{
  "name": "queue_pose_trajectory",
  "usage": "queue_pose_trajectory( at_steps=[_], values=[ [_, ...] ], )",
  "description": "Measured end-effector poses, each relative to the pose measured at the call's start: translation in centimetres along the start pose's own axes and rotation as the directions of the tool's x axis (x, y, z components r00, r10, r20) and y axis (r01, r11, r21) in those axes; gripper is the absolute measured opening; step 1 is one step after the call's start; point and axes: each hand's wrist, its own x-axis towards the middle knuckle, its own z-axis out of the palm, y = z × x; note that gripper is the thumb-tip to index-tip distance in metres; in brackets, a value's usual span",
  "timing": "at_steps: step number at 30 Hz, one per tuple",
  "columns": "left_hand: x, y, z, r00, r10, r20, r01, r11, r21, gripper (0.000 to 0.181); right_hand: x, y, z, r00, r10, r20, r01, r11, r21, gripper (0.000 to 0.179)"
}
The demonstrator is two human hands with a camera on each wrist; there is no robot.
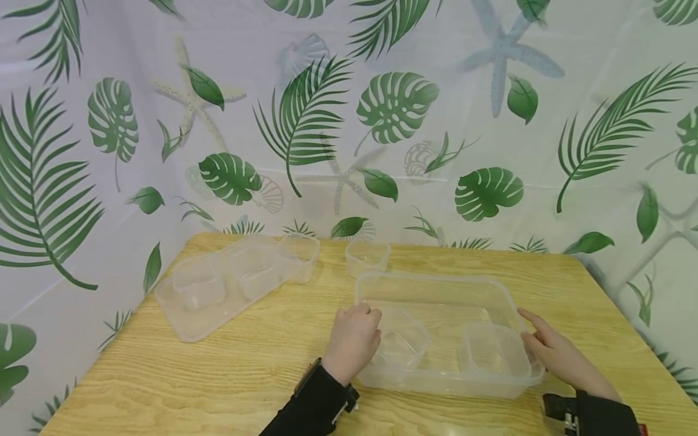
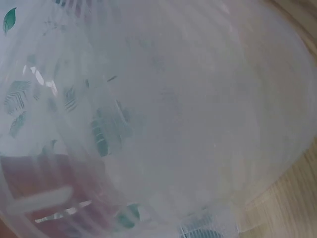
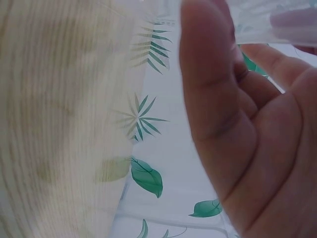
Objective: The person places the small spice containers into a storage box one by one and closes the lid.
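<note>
Big tub: clear plastic box (image 1: 436,386), sitting on the wooden bench (image 1: 272,381) a bit right of centre; treat it as the clock face for everything below
Left hand: at the tub's 9 o'clock end (image 1: 354,342), fingers curled over the rim; can't tell if they catch the small tub next to them too, the tips are hidden
Right hand: over at 3 o'clock (image 1: 561,354), pinching that end of the big tub between thumb and fingers, index pretty straight
Left small tub: inside the big one toward 9 o'clock (image 1: 403,342), turned at an angle, right by the left hand's fingers
Right small tub: also inside, toward 4 o'clock (image 1: 496,351), close to the right thumb
Loner tub: another little clear one (image 1: 368,261) on the bench, just past the big tub's rim at about 11 o'clock
Lid: flat see-through sheet (image 1: 191,327), well off at 10 o'clock, with two little tubs (image 1: 199,284) on it side by side
Extra tub: one more (image 1: 306,260) by the lid's far end, overlapping it in view
Left wrist cam: mostly blurry frosted plastic, tbh
Backdrop: white cloth (image 1: 322,212) with green leaves and starfish, at 12 o'clock behind the bench
</note>
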Motion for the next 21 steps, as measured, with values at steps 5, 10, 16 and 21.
queue_pose_trajectory(
  at_steps=[5, 10, 16, 21],
  values=[
    [0.1, 0.2, 0.1, 0.999, 0.036, -0.037, -0.036, 0.999, 0.003, 0.011, 0.0, 0.0, 0.0, 1.0, 0.001, -0.001, -0.001, 1.0, -0.003, 0.057],
    [0.1, 0.7, 0.0, 0.999, 0.034, -0.017, -0.035, 0.998, -0.06, 0.019, 0.1, 0.0, 0.0, 1.0, -0.01, 0.001, 0.01, 1.0, 0.008, 0.057],
    [0.0, 1.2, -0.1, 0.997, 0.06, 0.046, -0.049, 0.976, -0.212, 0.03, 0.1, 0.0, -0.1, 1.0, -0.013, 0.009, 0.013, 1.0, 0.015, 0.057],
    [-0.1, 1.5, 0.1, 0.998, 0.061, 0.024, -0.057, 0.987, -0.152, 0.033, 0.0, -0.1, -0.1, 1.0, -0.011, 0.011, 0.011, 1.0, 0.011, 0.058]
  ],
)
